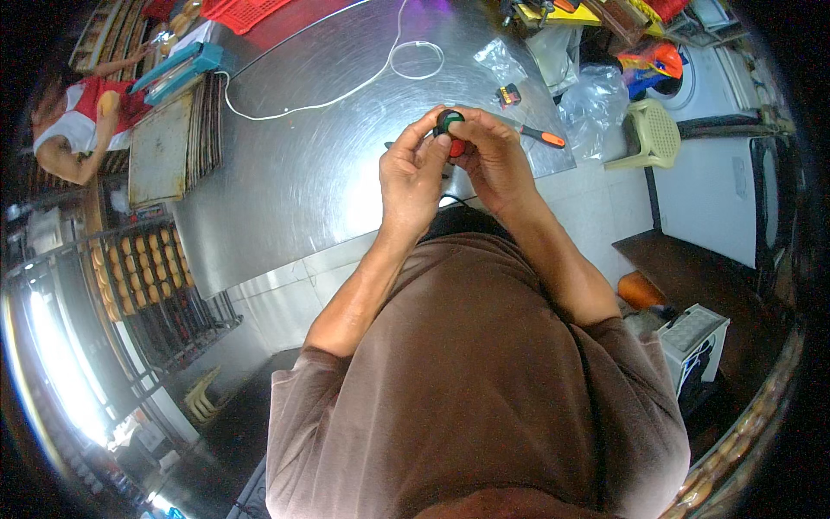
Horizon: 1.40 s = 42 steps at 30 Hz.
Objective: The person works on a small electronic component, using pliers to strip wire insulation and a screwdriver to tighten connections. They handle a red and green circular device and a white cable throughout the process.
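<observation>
Brown shirt [484, 372], forearms [367, 290] angled inward, left hand [412, 177], right hand [497, 160], each grip clamped on a green-and-red object [450, 121]

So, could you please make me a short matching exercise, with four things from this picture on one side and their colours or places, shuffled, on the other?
Things
1. cord
2. small round thing
3. plastic seat
4. tool

Colours or places
A. pale yellow-green, beyond the right end of the metal table
B. orange and black handle, lying near the table's right edge
C. between the fingers of the left hand and right hand
D. white, making a loop on the table

Right pairs: 1-D, 2-C, 3-A, 4-B
</observation>
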Motion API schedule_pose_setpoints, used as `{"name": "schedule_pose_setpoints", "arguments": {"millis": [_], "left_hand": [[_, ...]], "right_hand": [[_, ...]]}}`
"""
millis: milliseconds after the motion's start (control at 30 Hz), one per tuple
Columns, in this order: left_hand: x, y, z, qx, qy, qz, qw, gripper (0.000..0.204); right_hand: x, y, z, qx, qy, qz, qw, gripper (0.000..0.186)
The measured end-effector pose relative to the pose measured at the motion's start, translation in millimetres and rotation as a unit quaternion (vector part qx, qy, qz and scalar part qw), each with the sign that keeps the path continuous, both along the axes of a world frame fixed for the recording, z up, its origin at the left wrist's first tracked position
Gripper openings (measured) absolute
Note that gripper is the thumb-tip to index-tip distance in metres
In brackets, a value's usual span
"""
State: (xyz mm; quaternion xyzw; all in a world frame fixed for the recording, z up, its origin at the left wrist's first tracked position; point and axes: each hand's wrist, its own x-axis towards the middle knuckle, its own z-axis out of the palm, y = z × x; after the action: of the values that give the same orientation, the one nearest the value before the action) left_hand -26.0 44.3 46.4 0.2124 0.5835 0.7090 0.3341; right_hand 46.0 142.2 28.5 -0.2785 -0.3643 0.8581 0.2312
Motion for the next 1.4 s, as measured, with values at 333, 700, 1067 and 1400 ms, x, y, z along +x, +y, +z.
{"name": "schedule_pose_setpoints", "arguments": {"millis": [333, 700, 1067, 1400], "left_hand": [[-1.6, 4.9, -6.2, 0.016, -0.044, 0.001, 0.999, 0.031], [-13.7, 0.9, 1.8, 0.089, -0.267, -0.029, 0.959, 0.028], [-14.6, -10.0, 6.7, 0.087, -0.355, -0.008, 0.931, 0.03], [-15.9, -21.0, -8.4, 0.015, -0.226, -0.006, 0.974, 0.026]], "right_hand": [[-0.2, 4.6, -2.1, 0.005, -0.013, 0.005, 1.0, 0.022], [11.8, 11.4, 8.7, 0.124, -0.056, 0.039, 0.99, 0.019], [18.2, 6.0, -3.7, 0.247, -0.055, 0.034, 0.967, 0.01], [20.7, 11.2, 9.6, 0.53, -0.136, 0.064, 0.835, 0.01]]}}
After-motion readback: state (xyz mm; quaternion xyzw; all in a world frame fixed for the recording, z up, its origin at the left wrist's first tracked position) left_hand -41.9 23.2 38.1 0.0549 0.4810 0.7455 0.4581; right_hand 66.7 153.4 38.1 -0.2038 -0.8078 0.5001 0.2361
